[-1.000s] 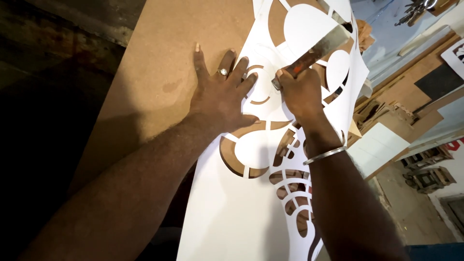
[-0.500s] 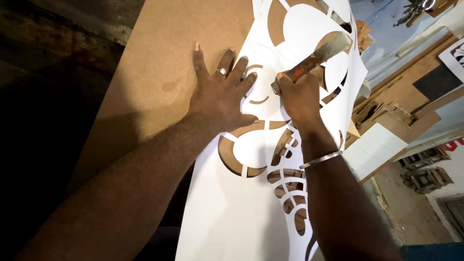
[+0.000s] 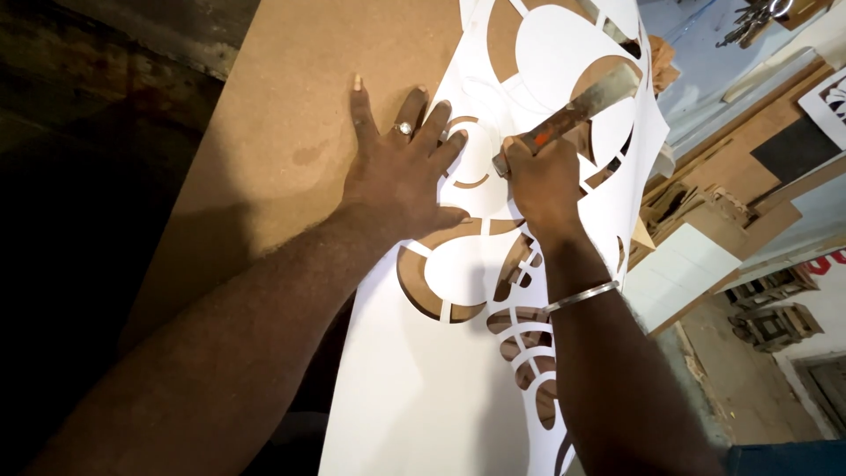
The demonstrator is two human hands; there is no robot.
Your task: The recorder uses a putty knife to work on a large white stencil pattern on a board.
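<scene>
Under everything lies the brown fibreboard sheet [image 3: 291, 150], running from 6 o'clock up to 12 o'clock across the view. On it, from the centre toward 6 o'clock and up to 1 o'clock, rests the white cut-out stencil [image 3: 423, 388], its curved openings showing the board beneath. At 3 o'clock, off the board's edge, you have stacked wood offcuts [image 3: 705, 211] and a white ruled panel [image 3: 683, 269].

Your left hand [image 3: 397, 176] lies flat and fully spread at the centre, palm down, gripping nothing; its thumb side presses the stencil's left edge while the outer fingers rest on bare board. A ring [image 3: 404, 129] sits on one finger.

Your right hand [image 3: 542, 181], just toward 3 o'clock from the left, is closed in a fist around a marking tool [image 3: 573, 110] with an orange band, whose far end points to 1 o'clock. A metal bangle [image 3: 582, 295] circles that wrist.
</scene>
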